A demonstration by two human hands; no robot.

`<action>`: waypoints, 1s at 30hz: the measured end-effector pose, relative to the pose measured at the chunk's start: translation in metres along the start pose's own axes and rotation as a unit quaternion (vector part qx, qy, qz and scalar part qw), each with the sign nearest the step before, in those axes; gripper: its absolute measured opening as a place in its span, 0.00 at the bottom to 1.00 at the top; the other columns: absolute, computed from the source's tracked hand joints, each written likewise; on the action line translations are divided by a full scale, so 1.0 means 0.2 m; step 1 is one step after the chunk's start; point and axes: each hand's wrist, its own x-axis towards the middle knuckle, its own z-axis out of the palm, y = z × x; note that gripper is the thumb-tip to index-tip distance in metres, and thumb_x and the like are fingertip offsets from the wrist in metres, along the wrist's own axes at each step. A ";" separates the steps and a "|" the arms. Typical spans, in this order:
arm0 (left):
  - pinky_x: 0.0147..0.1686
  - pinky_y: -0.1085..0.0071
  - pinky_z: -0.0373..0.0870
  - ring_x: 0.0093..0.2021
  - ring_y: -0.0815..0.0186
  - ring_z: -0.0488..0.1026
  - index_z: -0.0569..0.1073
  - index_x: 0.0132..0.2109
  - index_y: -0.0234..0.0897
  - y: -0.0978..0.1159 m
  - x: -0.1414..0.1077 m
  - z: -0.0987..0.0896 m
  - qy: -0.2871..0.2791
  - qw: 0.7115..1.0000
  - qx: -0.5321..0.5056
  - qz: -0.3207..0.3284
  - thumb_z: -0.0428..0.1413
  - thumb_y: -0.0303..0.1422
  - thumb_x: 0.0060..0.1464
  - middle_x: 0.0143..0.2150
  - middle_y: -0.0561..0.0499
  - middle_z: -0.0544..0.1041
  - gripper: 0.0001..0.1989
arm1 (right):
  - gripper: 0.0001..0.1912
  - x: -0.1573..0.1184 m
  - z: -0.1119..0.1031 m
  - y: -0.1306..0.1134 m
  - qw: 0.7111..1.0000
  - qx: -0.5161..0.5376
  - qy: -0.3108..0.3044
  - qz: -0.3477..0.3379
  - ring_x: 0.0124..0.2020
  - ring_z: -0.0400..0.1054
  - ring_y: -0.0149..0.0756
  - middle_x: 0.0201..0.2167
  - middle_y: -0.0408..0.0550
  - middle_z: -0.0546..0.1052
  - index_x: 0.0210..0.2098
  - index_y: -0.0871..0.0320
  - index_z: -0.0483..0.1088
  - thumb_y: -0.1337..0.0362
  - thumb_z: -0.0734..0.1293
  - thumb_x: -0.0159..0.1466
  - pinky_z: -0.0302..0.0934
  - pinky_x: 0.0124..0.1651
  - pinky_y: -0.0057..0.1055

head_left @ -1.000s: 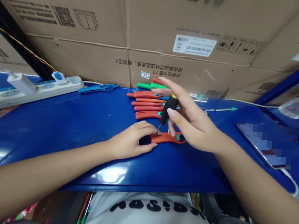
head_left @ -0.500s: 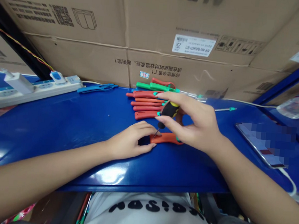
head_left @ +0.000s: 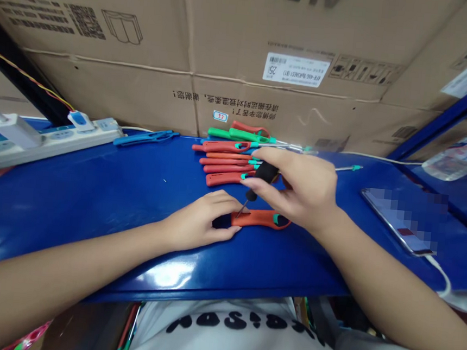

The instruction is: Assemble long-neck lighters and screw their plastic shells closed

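Note:
An orange lighter-like handle [head_left: 257,218] with a teal and black part at its right end lies on the blue table [head_left: 112,197]. My left hand [head_left: 202,221] pinches its left end between thumb and fingers. Above it, my right hand [head_left: 301,189] grips a black screwdriver [head_left: 265,172] by its handle. The screwdriver is tilted, and its thin tip touches the orange handle near its left end, beside my left fingertips. Just behind, several red and orange handles [head_left: 227,180] lie side by side, partly hidden by my right hand.
Green handles [head_left: 241,135] lie at the back against a cardboard box [head_left: 142,96]. A white power strip [head_left: 60,138] and a blue clip-like piece [head_left: 144,138] are at the left. To the right are a phone [head_left: 396,222] with a cable and a clear plastic bottle [head_left: 453,159].
The view has shifted slightly. My right hand has turned a little on the screwdriver, and more of the orange handle's right end now shows. My left hand keeps its hold.

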 end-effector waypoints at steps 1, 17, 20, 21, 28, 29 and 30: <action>0.56 0.63 0.69 0.53 0.60 0.73 0.73 0.56 0.37 0.00 0.00 0.00 -0.001 1.000 -0.001 -0.002 0.59 0.31 0.61 0.51 0.47 0.78 0.16 | 0.19 0.00 0.00 0.00 0.999 0.029 -0.016 0.007 0.42 0.78 0.40 0.48 0.52 0.81 0.58 0.56 0.70 0.55 0.62 0.72 0.72 0.47 0.37; 0.56 0.64 0.69 0.52 0.61 0.73 0.74 0.55 0.38 0.00 0.01 0.01 -0.002 1.000 -0.006 -0.018 0.59 0.31 0.61 0.51 0.48 0.78 0.15 | 0.17 0.02 0.01 -0.02 0.972 0.204 -0.102 0.049 0.51 0.74 0.35 0.60 0.51 0.72 0.62 0.54 0.60 0.61 0.56 0.75 0.72 0.48 0.33; 0.58 0.63 0.68 0.55 0.61 0.72 0.73 0.56 0.38 -0.01 0.00 0.01 0.000 1.000 -0.004 -0.008 0.59 0.31 0.61 0.53 0.47 0.78 0.16 | 0.21 0.02 0.01 0.00 0.988 0.135 -0.059 0.047 0.45 0.76 0.38 0.51 0.50 0.78 0.54 0.56 0.68 0.51 0.68 0.68 0.72 0.48 0.35; 0.59 0.63 0.68 0.56 0.60 0.72 0.73 0.57 0.38 -0.02 0.00 0.01 0.000 1.000 -0.003 -0.005 0.59 0.31 0.61 0.54 0.47 0.77 0.17 | 0.23 0.02 0.00 0.00 0.992 0.106 -0.054 0.048 0.45 0.76 0.40 0.49 0.50 0.79 0.53 0.57 0.69 0.49 0.69 0.66 0.71 0.48 0.37; 0.55 0.64 0.70 0.52 0.61 0.74 0.73 0.56 0.39 -0.02 0.00 0.01 -0.007 1.000 -0.001 -0.018 0.60 0.32 0.61 0.51 0.48 0.78 0.17 | 0.21 0.04 -0.03 0.00 0.972 0.188 -0.121 0.072 0.53 0.74 0.37 0.60 0.48 0.73 0.65 0.51 0.60 0.56 0.57 0.75 0.71 0.52 0.37; 0.56 0.64 0.70 0.53 0.61 0.73 0.73 0.57 0.39 -0.02 0.00 0.01 -0.006 1.000 0.001 -0.016 0.59 0.32 0.61 0.52 0.48 0.78 0.17 | 0.21 0.03 -0.02 0.00 0.976 0.176 -0.104 0.071 0.51 0.74 0.37 0.58 0.48 0.75 0.62 0.52 0.64 0.54 0.60 0.73 0.71 0.52 0.37; 0.56 0.64 0.69 0.54 0.61 0.73 0.72 0.57 0.39 -0.02 0.00 0.01 -0.005 1.000 0.002 -0.013 0.59 0.32 0.61 0.52 0.48 0.78 0.17 | 0.21 0.03 -0.02 0.00 0.982 0.152 -0.085 0.068 0.50 0.75 0.39 0.55 0.49 0.77 0.59 0.53 0.68 0.52 0.64 0.70 0.71 0.52 0.37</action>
